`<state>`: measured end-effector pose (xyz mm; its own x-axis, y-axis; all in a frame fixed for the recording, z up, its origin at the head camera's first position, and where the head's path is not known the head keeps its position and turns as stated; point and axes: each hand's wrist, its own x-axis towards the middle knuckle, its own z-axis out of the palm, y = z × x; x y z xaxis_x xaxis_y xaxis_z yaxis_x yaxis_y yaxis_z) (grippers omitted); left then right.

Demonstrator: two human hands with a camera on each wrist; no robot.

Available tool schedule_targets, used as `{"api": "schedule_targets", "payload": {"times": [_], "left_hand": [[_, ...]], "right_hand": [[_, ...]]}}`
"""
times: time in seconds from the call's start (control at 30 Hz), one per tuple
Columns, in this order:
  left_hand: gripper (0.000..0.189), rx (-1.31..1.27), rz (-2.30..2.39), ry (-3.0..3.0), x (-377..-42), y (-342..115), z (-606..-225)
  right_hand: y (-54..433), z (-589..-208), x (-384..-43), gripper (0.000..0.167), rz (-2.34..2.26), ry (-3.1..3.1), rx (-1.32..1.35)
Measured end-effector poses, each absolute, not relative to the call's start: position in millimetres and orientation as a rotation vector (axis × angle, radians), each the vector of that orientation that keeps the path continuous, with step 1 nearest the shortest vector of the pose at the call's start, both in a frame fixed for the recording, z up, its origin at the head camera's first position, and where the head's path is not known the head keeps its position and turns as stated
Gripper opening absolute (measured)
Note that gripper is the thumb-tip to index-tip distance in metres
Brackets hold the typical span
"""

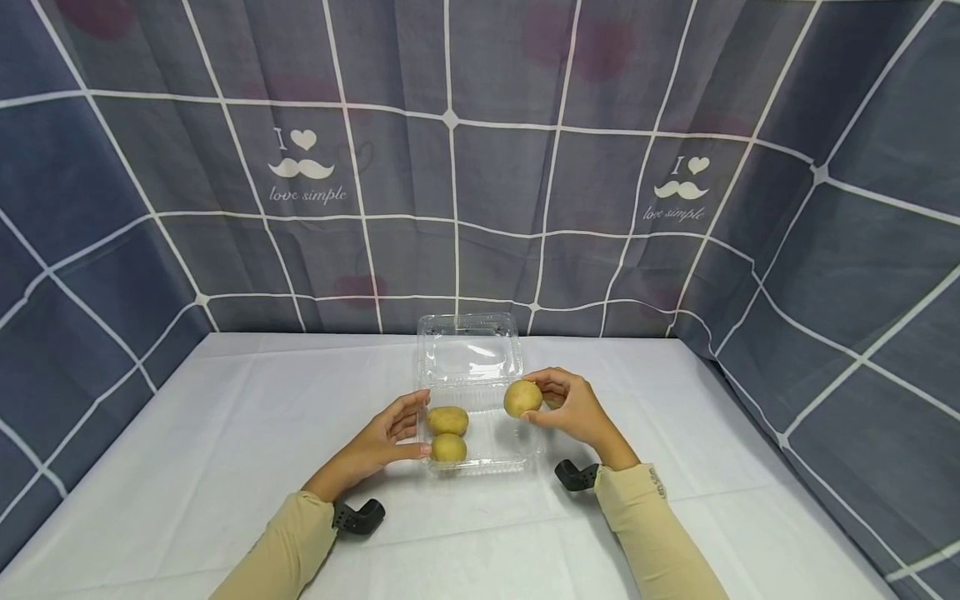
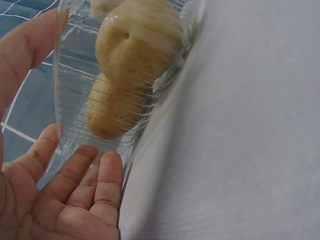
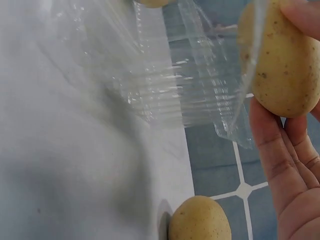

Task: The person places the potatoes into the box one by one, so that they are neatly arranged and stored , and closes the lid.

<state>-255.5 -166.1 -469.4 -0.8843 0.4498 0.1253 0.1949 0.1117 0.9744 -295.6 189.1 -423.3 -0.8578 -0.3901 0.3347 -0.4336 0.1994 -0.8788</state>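
A clear plastic clamshell box (image 1: 480, 458) lies with its lid (image 1: 468, 354) raised at the back. Two potatoes sit inside its left part, a rear potato (image 1: 447, 420) and a front potato (image 1: 448, 448). My left hand (image 1: 393, 433) touches the box's left side, thumb near the front and fingers farther back; the left wrist view shows these fingers loosely bent against the ribbed wall. Over the box's right part, my right hand (image 1: 566, 408) pinches a third potato (image 1: 522, 398) between thumb and fingers. In the right wrist view, this held potato (image 3: 282, 65) is beside the clear rim.
Another potato (image 3: 200, 222) lies on the white-covered table (image 1: 247, 442) outside the box, mostly hidden by my right hand in the head view. A dark checked curtain (image 1: 495, 183) hangs behind and at both sides. Each wrist wears a black camera mount (image 1: 360, 517).
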Motion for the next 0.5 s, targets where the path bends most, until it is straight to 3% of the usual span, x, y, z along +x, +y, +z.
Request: {"api": "schedule_targets", "payload": {"times": [0.5], "left_hand": [[0.094,0.644,1.860,2.182,-255.2,-165.6,-469.4]], "right_hand": [[178.8,-423.4,-292.1,0.050,1.775,-2.401,1.017]]}}
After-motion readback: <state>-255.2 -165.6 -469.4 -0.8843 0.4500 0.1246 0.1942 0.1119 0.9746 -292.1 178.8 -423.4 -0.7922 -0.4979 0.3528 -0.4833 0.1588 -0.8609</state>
